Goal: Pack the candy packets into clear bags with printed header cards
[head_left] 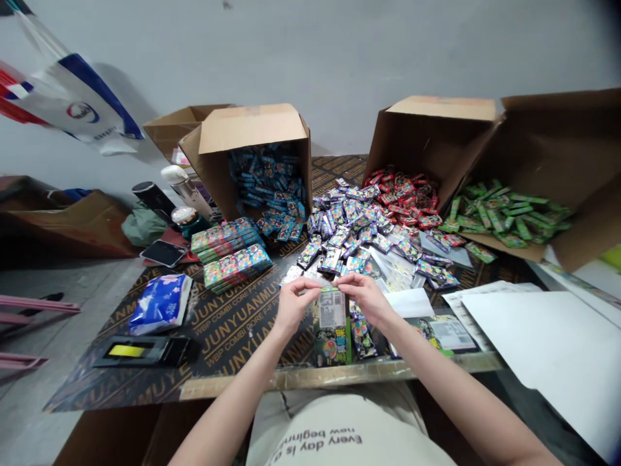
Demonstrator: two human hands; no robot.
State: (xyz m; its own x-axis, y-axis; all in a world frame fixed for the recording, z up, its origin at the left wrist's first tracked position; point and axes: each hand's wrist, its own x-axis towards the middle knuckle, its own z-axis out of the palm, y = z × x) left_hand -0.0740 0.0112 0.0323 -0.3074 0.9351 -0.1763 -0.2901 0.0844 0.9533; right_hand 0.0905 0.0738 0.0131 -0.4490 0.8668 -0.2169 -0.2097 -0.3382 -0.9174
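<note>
A black-and-green printed packet (332,336) with a pale grey text panel is held near the table's front edge. At its top left corner, my left hand (297,303) pinches the upper edge between thumb and forefinger. The fingertips of my right hand (365,299) are closed on the same edge at the right. Whether the top is sealed or parted cannot be made out. Just right of the packet, partly under my right hand, lie small purple-and-black wrapped pieces (363,340). A larger heap of purple wrapped pieces (339,223) spreads beyond my hands.
Tipped cartons hold blue pieces (266,175), red pieces (402,194) and green pieces (509,210). Stacked filled packs (237,265), a tissue pack (160,304) and a tape dispenser (143,351) are at left. White sheets (538,330) and another printed packet (449,333) lie at right.
</note>
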